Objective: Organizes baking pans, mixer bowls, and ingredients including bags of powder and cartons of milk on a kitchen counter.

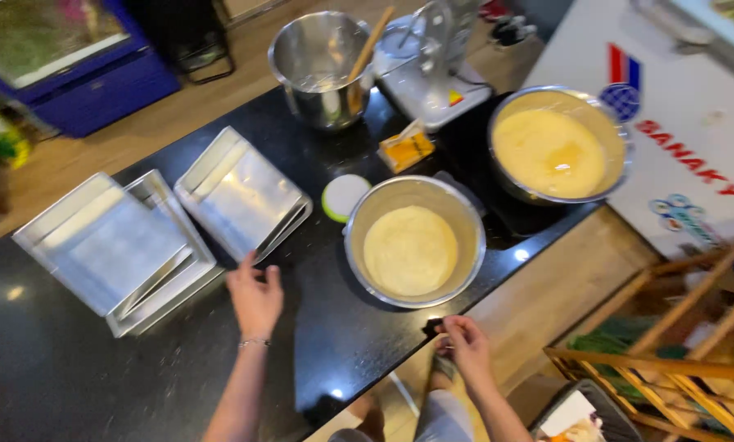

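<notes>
Reaching across the black worktop (318,344), the left hand (255,298) is seen with its fingers (244,263) spread and empty, their tips just short of the near corner of a square metal baking tin (242,192). That tin lies directly ahead of the fingers, away from the person, and is tipped up on one edge so that its open side faces up and toward the left; its longer visible run is set on a diagonal, from the far left down toward the near right. A second pair of tins (117,250), nested together, is placed further left and well apart from the hand. The right hand (467,345) is held at the near edge of the worktop, with its fingers pinched lightly on a small dark object that is too small to be made out. Between the two hands, and nearer the right one, a steel bowl of pale batter (413,242) is set upright. The tilted tin is clearly nearer the left hand than the right.
</notes>
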